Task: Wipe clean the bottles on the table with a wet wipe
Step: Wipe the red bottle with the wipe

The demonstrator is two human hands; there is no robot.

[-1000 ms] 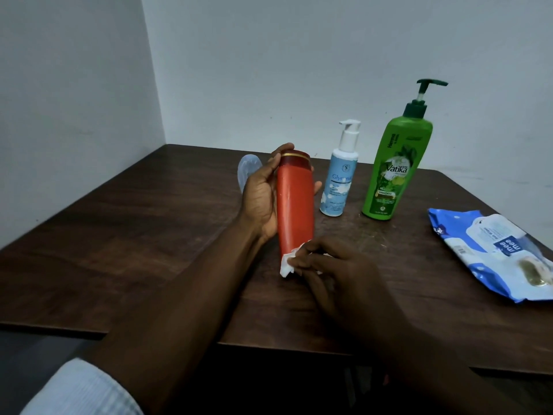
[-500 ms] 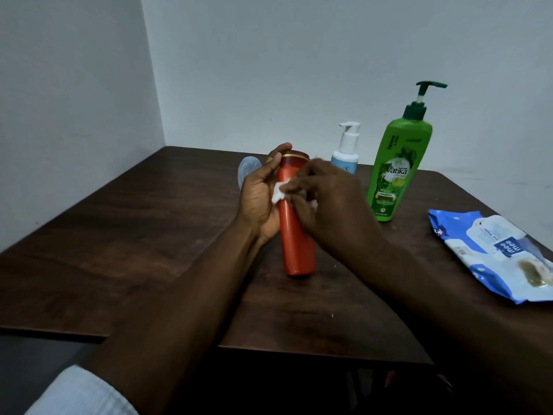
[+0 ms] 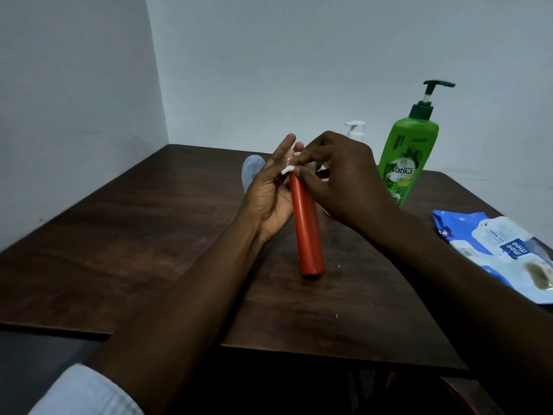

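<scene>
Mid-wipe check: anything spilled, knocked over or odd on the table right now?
Nothing spilled. Small white flecks lie on the table near the red bottle, possibly shreds of the wipe the right hand pinches. A pale translucent object lies behind the left hand; I cannot identify it.

The right hand (image 3: 341, 178) covers the cap of the red bottle (image 3: 308, 235), most of the wipe (image 3: 288, 169) and all but the head of the white pump bottle (image 3: 356, 130). The view's right edge cuts off the pack of wipes (image 3: 493, 250). A clear thing (image 3: 250, 170) behind the left hand (image 3: 269, 202) cannot be identified.
</scene>
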